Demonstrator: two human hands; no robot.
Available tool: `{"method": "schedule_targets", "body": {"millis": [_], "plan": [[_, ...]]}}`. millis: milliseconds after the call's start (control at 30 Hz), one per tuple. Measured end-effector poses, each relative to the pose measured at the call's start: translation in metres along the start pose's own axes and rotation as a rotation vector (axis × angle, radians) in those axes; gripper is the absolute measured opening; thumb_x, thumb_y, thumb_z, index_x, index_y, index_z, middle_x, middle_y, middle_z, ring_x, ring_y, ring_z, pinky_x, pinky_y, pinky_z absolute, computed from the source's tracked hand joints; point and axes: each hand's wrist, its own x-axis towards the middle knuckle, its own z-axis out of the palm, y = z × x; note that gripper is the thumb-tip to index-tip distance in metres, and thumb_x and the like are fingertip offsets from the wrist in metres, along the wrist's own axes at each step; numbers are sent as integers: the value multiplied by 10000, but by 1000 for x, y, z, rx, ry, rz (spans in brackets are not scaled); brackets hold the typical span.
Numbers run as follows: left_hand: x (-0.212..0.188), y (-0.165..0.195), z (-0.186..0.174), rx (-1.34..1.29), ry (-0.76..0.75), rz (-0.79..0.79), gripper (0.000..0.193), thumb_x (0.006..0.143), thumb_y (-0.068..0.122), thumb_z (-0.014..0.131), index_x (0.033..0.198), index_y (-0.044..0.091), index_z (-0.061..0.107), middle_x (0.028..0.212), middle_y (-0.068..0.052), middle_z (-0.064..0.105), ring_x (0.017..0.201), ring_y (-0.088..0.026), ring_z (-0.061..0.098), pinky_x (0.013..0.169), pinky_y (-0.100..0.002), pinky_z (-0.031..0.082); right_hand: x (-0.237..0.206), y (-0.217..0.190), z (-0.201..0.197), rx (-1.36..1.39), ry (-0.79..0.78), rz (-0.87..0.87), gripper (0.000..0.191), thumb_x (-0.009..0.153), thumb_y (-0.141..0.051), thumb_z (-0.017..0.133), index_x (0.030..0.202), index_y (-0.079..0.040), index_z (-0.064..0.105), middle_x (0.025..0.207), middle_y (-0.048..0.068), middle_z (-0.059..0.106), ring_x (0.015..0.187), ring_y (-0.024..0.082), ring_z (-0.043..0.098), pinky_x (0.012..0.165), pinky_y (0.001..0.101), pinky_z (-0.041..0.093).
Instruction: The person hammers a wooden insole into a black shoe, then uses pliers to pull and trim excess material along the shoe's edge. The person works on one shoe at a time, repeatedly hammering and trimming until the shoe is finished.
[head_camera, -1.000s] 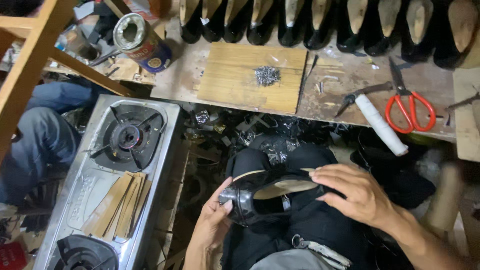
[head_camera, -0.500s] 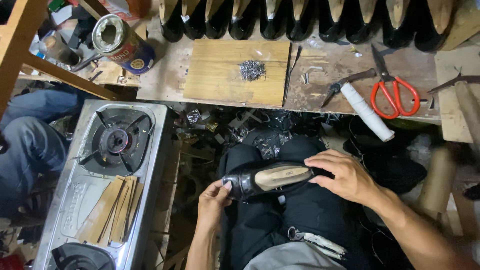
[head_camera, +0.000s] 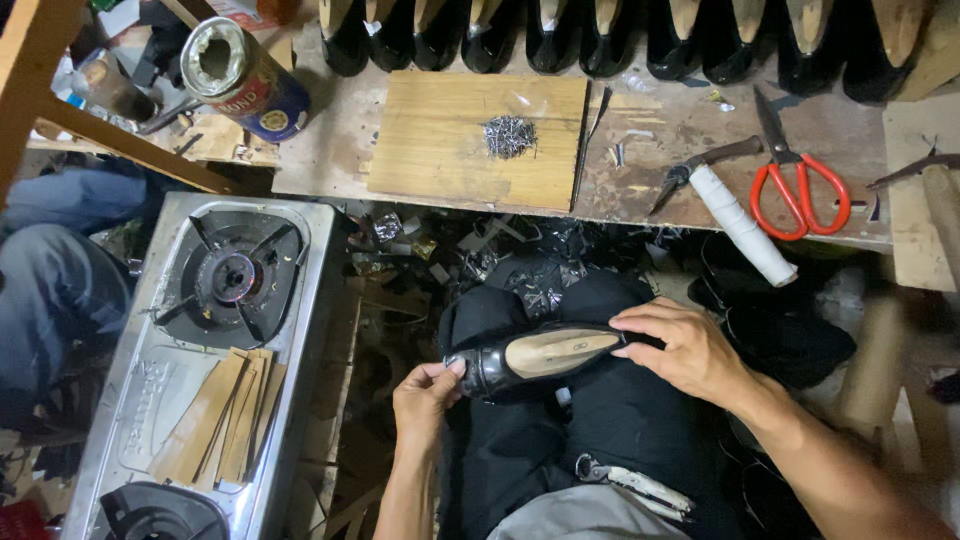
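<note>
A glossy black shoe with a pale wooden sole side up (head_camera: 540, 357) lies across the lap. The left hand (head_camera: 425, 400) pinches its toe; the right hand (head_camera: 683, 347) clasps its heel. Beyond, on the worn tabletop (head_camera: 660, 185), lie red-handled scissors (head_camera: 800, 180); far left stands a round blue can with a yellow label (head_camera: 245, 75).

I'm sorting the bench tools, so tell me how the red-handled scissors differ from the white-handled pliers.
The scissors have bright red loop handles; the pliers have a long straight handle wrapped in white. The scissors' blades are long and point toward the row of black shoes; the pliers' dark jaws are short and point left toward the wooden board. The pliers' handle overhangs the bench's front edge; the scissors lie fully on it. Both lie flat, untouched, side by side.
</note>
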Motion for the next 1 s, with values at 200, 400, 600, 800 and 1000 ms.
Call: {"method": "schedule_targets", "body": {"millis": [200,400,600,800,1000], "plan": [[-2,-6,-2,-37,19,-10,156,835,124,824,864,7,725,766,-44,685,649,-91,552,630,-241,440,-1,-3,1,-11,-5,39,319,743,-180,808,1015,-17,770,1058,118,768,983,274,735,864,364,567],[4,-5,5,-122,-15,68,119,841,84,790,864,-5,715,975,-60,741,746,-85,594,708,-237,487,2,-6,1,-6,-9,129,312,743,-174,805,1018,-29,779,1045,110,772,970,269,739,859,364,568],[4,-2,1,-96,-28,43,146,873,107,765,811,16,669,1047,-52,745,766,-90,591,711,-251,484,-2,-6,3,-44,1,72,292,741,-179,802,991,-32,775,1012,100,767,936,277,727,826,375,562],[8,-4,-2,-85,-54,51,182,904,138,775,807,38,659,951,-71,693,769,-98,611,706,-268,511,-2,0,8,-120,43,-71,281,746,-176,807,983,-32,763,1005,108,752,923,285,717,820,378,561],[5,-4,-2,-116,-47,77,139,898,100,750,819,33,657,977,-81,739,777,-111,632,718,-277,515,-6,-5,8,7,49,78,300,731,-143,818,1003,-25,770,1048,99,750,955,251,725,834,338,569]]}}
